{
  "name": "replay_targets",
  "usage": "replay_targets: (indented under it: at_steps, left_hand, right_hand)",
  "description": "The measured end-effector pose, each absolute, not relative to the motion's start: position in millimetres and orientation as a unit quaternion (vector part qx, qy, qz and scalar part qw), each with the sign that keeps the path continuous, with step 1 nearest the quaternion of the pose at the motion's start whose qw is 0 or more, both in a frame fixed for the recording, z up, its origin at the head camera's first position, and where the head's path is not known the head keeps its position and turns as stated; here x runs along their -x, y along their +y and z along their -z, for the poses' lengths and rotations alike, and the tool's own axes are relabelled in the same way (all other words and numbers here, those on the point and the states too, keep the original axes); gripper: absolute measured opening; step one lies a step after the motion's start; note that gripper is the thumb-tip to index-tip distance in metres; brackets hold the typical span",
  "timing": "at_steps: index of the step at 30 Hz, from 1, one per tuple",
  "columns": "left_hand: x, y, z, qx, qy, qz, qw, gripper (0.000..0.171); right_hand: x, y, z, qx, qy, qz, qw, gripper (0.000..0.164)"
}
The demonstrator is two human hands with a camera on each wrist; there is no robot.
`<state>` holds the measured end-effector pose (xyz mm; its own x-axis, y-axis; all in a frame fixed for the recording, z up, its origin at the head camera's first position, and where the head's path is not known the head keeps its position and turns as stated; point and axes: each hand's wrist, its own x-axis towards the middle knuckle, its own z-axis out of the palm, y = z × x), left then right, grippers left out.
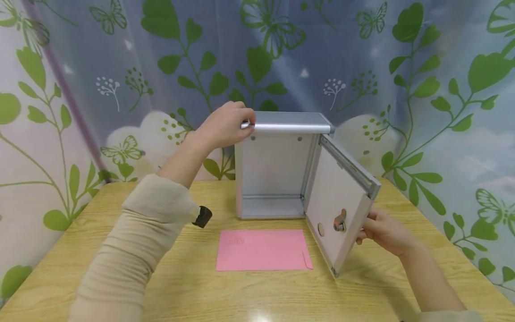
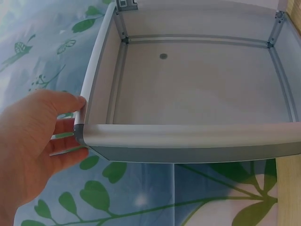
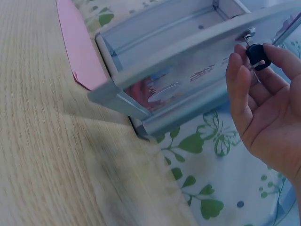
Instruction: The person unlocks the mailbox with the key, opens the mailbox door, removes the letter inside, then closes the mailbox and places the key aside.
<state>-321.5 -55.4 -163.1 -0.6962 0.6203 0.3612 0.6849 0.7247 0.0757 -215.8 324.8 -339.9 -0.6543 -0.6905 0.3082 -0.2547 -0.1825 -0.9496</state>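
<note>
A white and silver metal box, like a wall mailbox, stands upright on the table with its door swung wide to the right. My left hand grips the box's top left corner, thumb on the front edge and fingers behind it in the left wrist view. My right hand is at the door's outer face. There it pinches a black-headed key that sits in the lock. On the door's inner side shows the lock's metal cam. A pink envelope lies flat before the box.
The wooden table carries the box and envelope. Behind it hangs a curtain with green leaves and butterflies. The open door's lower corner reaches out over the table to the right of the envelope. A black band shows beside the left sleeve.
</note>
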Motion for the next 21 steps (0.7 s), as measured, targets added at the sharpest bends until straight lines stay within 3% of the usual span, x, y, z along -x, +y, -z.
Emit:
replay_targets:
  at_steps: [9, 17, 21]
  left_hand:
    - [321, -54, 163, 0.351, -0.917, 0.096, 0.165, 0.016]
    - [319, -54, 166, 0.347, -0.917, 0.096, 0.174, 0.016]
    - [319, -52, 166, 0.344, -0.918, 0.091, 0.176, 0.015]
  right_hand:
    - [216, 296, 329, 0.360, 0.658, 0.634, 0.190, 0.035]
    - [217, 269, 324, 0.339, 0.725, 0.576, 0.169, 0.017]
    - [216, 258, 325, 0.330, 0.737, 0.570, 0.151, 0.022]
